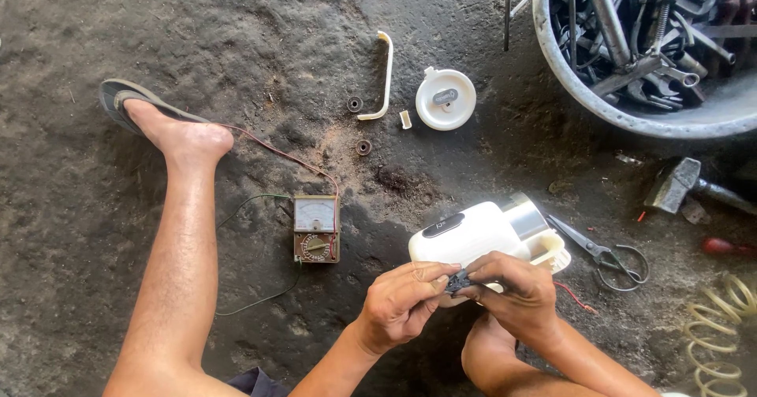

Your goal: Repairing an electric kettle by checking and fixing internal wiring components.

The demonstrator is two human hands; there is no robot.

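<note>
Lower centre of frame: left hand and right hand both pinch a small dark part against the white appliance. Judged mid-disassembly; next move needs a steady grip.

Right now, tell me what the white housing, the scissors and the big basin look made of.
White housing: glossy plastic, smooth with soft highlights, plus a shiny metal-looking band at one end. Scissors: dark, dull metal, thin blades and loop handles. Basin: grey, matte, probably metal; the rim looks thin and worn.
</note>
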